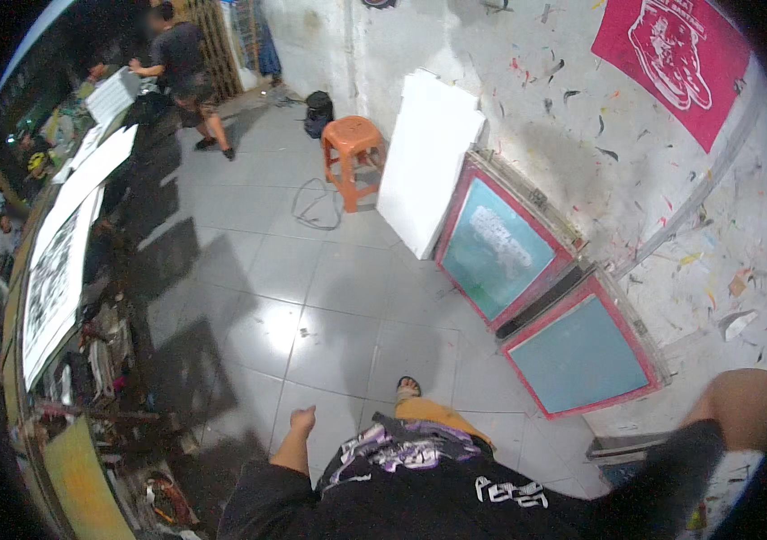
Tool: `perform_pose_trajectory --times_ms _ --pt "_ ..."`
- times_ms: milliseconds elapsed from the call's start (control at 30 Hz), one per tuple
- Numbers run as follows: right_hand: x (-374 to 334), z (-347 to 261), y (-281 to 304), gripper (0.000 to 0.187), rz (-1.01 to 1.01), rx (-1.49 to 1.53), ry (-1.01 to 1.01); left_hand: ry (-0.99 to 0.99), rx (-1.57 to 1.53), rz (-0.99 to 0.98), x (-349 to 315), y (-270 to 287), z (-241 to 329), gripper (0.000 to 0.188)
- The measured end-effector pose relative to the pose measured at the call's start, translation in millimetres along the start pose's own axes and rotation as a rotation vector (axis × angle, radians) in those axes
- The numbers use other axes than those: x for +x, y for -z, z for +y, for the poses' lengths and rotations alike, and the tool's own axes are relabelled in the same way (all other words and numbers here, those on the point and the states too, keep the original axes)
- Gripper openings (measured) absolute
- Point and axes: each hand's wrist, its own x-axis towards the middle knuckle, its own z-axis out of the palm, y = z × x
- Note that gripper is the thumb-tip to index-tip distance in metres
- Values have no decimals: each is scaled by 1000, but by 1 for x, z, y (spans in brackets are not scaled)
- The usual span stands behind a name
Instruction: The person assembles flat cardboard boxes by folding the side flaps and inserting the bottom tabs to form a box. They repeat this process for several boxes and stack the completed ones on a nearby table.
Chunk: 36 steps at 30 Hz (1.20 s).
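Note:
My left hand (pixel 302 418) hangs low beside my body, above the grey tiled floor (pixel 248 261). Its fingers look curled in, and nothing shows in it. On the other side my right arm (pixel 743 407) is bent at the edge of the picture, and its hand is out of sight. Closest to that arm are red-bordered framed screens leaning on the wall: a front one (pixel 581 355) with a plain blue-green face and another (pixel 500 243) with a pale patch in its middle. Neither screen is touched by my visible hand.
White boards (pixel 428 162) lean beside the screens. An orange stool (pixel 352 148), a black bag (pixel 318 114) and a looped cable (pixel 316 205) are farther off. On the left runs a long table with white printed sheets (pixel 64 274). Another person (pixel 181 58) stands at its far end, touching a white stack (pixel 113 94).

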Motion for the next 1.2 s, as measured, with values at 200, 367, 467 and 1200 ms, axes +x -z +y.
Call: perform_pose_trajectory --times_ms 200,367,467,1200 --pt "-102 -172 -261 41 -448 638 -81 -111 -83 -60 94 18 197 51" --pt "-342 -304 -432 59 -1343 956 -588 106 -506 -189 208 16 231 67" --pt "-387 -375 -523 70 -1395 795 -284 431 -669 -277 275 33 217 72" --pt "-295 -581 -828 79 -1251 -175 -12 -479 -255 -408 624 23 816 41"
